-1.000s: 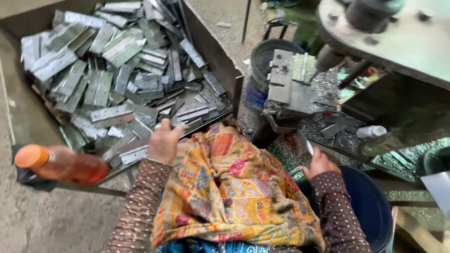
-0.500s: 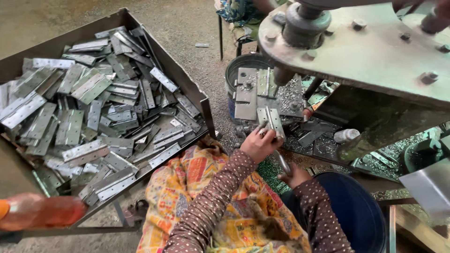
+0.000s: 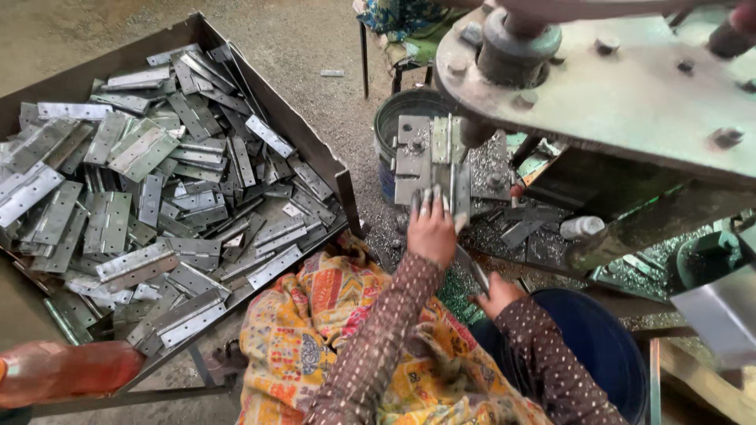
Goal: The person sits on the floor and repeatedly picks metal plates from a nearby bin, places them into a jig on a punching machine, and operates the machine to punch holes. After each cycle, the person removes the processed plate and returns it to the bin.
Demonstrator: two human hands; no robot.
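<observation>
The left hand (image 3: 431,228) is stretched forward from a brown dotted sleeve, fingers extended and spread flat against a metal hinge (image 3: 453,185) that is set upright on the press bed (image 3: 421,157), just below the heavy green machine head (image 3: 630,86); the fingertips are laid on the hinge rather than wrapped around it. The right hand (image 3: 498,295) is kept low and close to the body, curled shut around a thin metal tool (image 3: 471,267) whose tip is angled up toward the left wrist. Both forearms are bent over a lap covered by a patterned orange and yellow cloth (image 3: 331,330). At the left, a large metal tray (image 3: 315,149) is filled with loose flat hinges (image 3: 142,205), heaped without order up to its right wall. A dark bucket (image 3: 394,118) is seen behind the press bed, and a blue tub (image 3: 598,346) beside the right arm. An orange bottle (image 3: 63,370) is blurred in the lower left corner.
</observation>
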